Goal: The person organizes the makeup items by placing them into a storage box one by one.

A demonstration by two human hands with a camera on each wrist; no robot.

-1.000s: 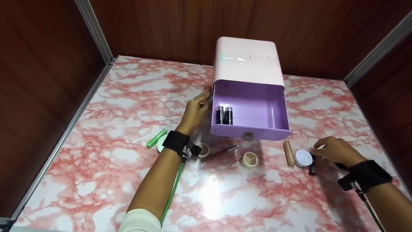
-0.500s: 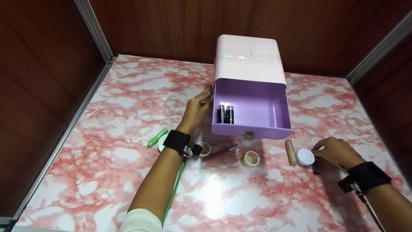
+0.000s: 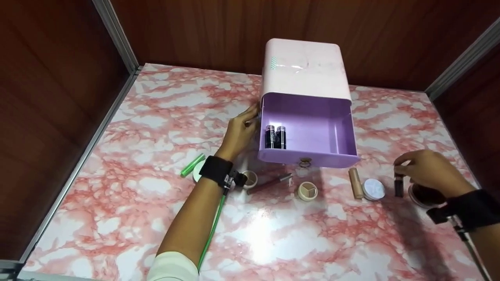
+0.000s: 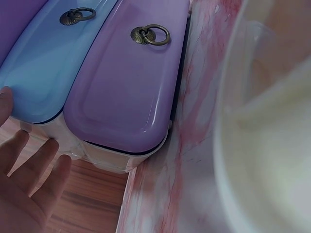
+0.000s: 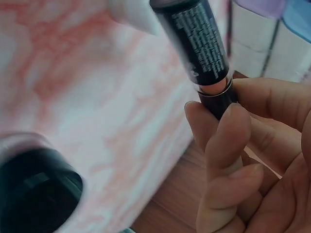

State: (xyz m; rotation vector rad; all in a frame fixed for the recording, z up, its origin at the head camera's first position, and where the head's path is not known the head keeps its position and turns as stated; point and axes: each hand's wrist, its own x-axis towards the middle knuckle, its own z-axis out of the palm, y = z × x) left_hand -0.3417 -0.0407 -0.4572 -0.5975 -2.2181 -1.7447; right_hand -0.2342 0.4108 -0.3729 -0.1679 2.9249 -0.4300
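In the head view my right hand [image 3: 433, 171] holds a black lipstick [image 3: 398, 188] above the table's right side. Seen from the right wrist, thumb and fingers pinch one end of the lipstick [image 5: 194, 46], whose dark body carries small white print. My left hand [image 3: 240, 128] rests against the left side of the pink drawer cabinet [image 3: 306, 70], its fingers extended and partly hidden. From the left wrist, those fingertips lie at the cabinet's edge beside a blue drawer front [image 4: 46, 68]. The top purple drawer [image 3: 308, 159] is pulled out, with two black lipsticks [image 3: 275, 137] standing at its left.
Right of the drawer lie a tan tube [image 3: 356, 183], a white-lidded pot [image 3: 374, 189] and a dark round jar [image 3: 425, 196]. In front are a three-part palette pot [image 3: 308, 191], another such pot [image 3: 250, 178] and a lip gloss tube [image 3: 271, 183]. A green tube [image 3: 192, 165] lies left.
My right hand has taken the black lipstick from beside the white-lidded pot and moved right with it. My left hand stays at the cabinet's side. The head view has shifted slightly.
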